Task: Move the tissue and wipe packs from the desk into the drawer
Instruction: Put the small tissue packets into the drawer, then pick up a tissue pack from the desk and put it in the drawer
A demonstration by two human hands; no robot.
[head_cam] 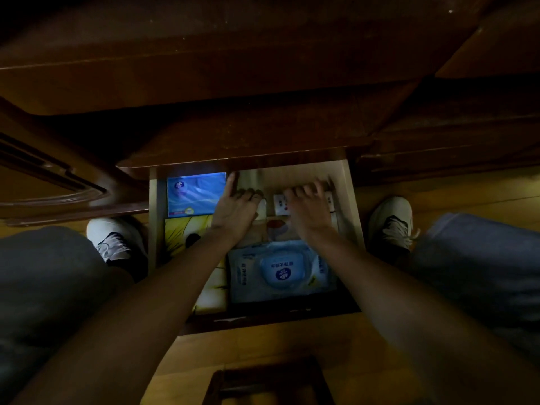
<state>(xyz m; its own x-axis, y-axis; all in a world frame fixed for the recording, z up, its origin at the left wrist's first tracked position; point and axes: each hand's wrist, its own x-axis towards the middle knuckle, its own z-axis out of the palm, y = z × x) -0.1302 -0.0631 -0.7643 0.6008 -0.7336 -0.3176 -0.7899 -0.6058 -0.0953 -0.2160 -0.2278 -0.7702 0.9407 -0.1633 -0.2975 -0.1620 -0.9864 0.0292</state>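
Where both hands reach deep: small white packs (pixel 281 204) under right grip (pixel 310 206).

The person's forearms are bare, with no sleeves, and the left hand (pixel 233 210) and right hand (pixel 311 210) carry no gloves. Grey-blue trousers (pixel 49 287) cover both thighs at 9 and 3 o'clock. The feet wear pale sneakers (pixel 390 220) with dark lace panels.

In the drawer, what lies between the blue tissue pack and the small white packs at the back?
In the head view, the left hand lies between the blue tissue pack and the small white packs.
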